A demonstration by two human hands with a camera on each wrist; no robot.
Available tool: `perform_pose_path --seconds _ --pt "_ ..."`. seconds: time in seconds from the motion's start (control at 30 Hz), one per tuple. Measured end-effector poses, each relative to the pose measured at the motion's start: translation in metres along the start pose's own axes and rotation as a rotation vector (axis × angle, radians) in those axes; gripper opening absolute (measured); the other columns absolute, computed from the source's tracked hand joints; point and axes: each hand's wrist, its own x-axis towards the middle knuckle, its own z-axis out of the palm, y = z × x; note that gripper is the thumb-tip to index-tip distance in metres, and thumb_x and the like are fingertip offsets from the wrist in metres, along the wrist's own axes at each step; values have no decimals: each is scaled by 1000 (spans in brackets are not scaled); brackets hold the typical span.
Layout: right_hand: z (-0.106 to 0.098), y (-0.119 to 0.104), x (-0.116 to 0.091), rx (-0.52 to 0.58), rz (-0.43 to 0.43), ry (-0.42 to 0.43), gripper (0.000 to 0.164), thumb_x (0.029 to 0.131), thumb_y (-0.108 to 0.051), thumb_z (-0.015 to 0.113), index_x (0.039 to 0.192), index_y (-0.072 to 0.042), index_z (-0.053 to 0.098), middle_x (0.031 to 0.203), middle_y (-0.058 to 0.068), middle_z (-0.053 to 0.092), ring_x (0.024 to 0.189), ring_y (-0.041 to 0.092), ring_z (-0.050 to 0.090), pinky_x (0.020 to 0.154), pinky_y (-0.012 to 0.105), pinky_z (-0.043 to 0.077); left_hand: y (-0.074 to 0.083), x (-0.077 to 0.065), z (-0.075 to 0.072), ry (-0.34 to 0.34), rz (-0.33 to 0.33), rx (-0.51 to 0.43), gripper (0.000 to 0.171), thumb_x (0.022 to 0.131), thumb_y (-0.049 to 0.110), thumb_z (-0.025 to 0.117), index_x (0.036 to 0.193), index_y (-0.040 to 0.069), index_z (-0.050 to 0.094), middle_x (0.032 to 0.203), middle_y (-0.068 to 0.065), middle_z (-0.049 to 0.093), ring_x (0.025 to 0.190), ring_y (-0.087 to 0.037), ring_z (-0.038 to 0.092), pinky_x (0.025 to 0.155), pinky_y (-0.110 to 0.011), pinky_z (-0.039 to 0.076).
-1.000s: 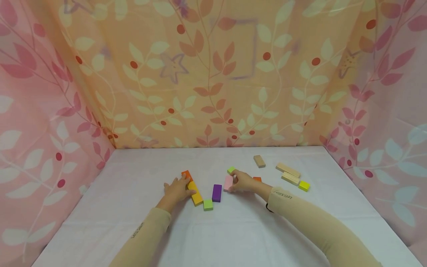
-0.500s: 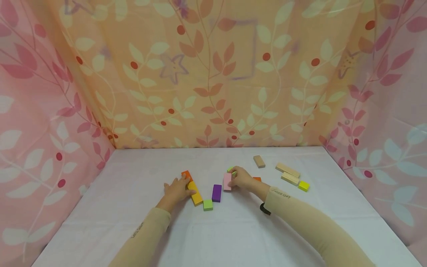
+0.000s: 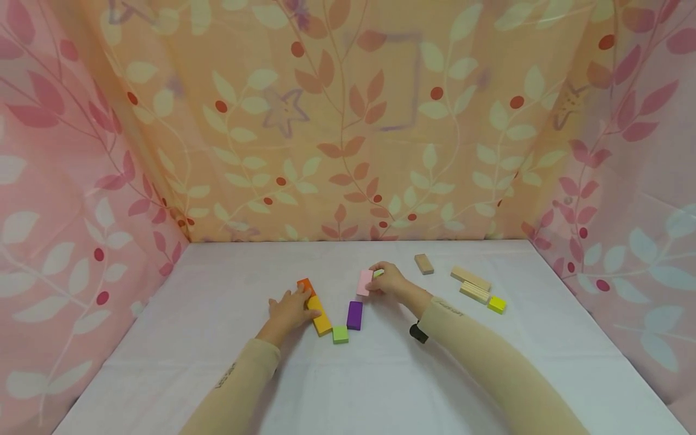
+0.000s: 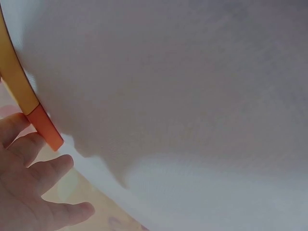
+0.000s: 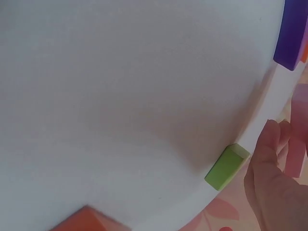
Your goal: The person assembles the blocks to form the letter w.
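Note:
My right hand [image 3: 394,283] pinches a pink block [image 3: 365,283] between thumb and fingers, just beyond a purple block [image 3: 354,315]. Partly behind those fingers lies a green block [image 3: 378,273]; the right wrist view shows this green block [image 5: 227,167] on the table beside the hand. My left hand [image 3: 288,311] lies spread over a row made of an orange block [image 3: 304,283] and a longer yellow block [image 3: 321,321]. In the left wrist view, its fingertips touch the orange block [image 4: 45,129]. A second green block [image 3: 340,335] joins the row's near end and sits close to the purple one.
Three plain wooden blocks [image 3: 470,278] and a bright yellow block [image 3: 497,304] lie on the right of the white-covered table [image 3: 228,266]. An orange block [image 5: 89,221] shows near the right wrist. Floral cloth [image 3: 337,121] surrounds the table's back and sides.
The right hand has tilted the pink block up and carried it away from me and slightly left, past the purple block's far end. The left hand has stayed in place.

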Motion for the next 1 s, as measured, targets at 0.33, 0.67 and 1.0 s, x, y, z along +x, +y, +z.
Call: perform_pose_path --seconds 0.33,0.67,1.0 --pt "10 3 7 32 17 9 42 79 9 72 117 5 54 68 4 55 55 11 51 50 20 44 -1 1 1 3 10 -4 69 90 41 66 145 5 45 153 -20 33 138 -47 29 104 -73 12" --pt "22 3 12 -86 -7 -7 42 79 8 73 116 4 56 71 5 56 55 11 52 48 20 43 -1 2 1 13 13 0 69 90 41 66 145 5 45 153 -20 34 138 -47 28 104 -74 12" --pt "19 -2 14 -303 -34 -98 45 83 1 72 125 7 57 73 4 54 60 10 50 53 19 42 1 2 -1 6 10 46 67 90 40 66 143 4 47 152 -21 35 140 -47 22 105 -73 12"
